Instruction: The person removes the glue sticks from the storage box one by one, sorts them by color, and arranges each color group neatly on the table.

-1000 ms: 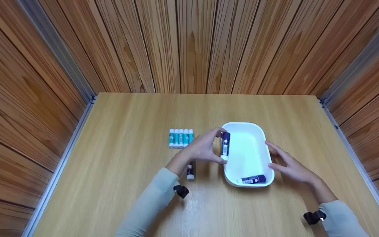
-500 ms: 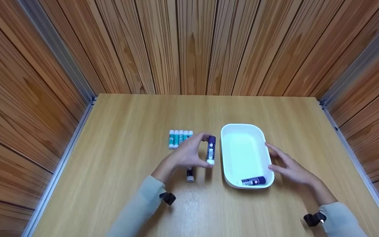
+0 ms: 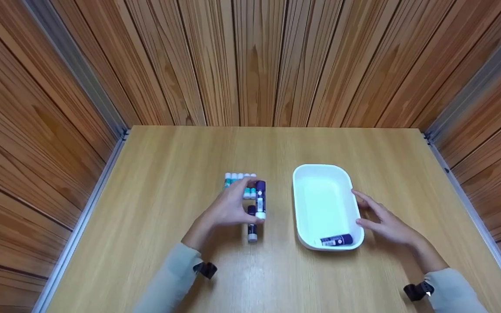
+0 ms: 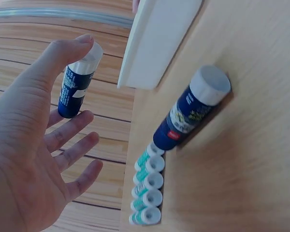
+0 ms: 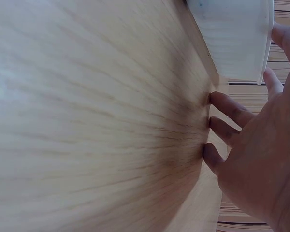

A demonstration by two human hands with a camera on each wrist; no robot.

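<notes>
My left hand (image 3: pixel 226 208) pinches a dark purple-blue glue stick (image 3: pixel 260 198) by its two ends, thumb on the white end, in the air. Below it, a second purple-blue glue stick (image 3: pixel 252 230) lies on the table, partly hidden by the thumb in the head view; the left wrist view shows this lying glue stick (image 4: pixel 191 111) whole. A white rectangular tray (image 3: pixel 296 217) stands to the right, with another purple-blue glue stick (image 3: pixel 336 240) lying at its near end. My right hand (image 3: pixel 383 221) touches the tray's right side with thumb and index finger, other fingertips on the table.
A row of several small teal-and-white sticks (image 4: pixel 147 188) lies side by side just beyond the left hand, partly covered by it in the head view. Wooden panel walls (image 3: pixel 259 65) enclose the table (image 3: pixel 181 148) at the back and both sides.
My left hand has carried the glue stick leftward from the tray's left rim to above the glue stick lying on the table. The right hand keeps its place at the tray.
</notes>
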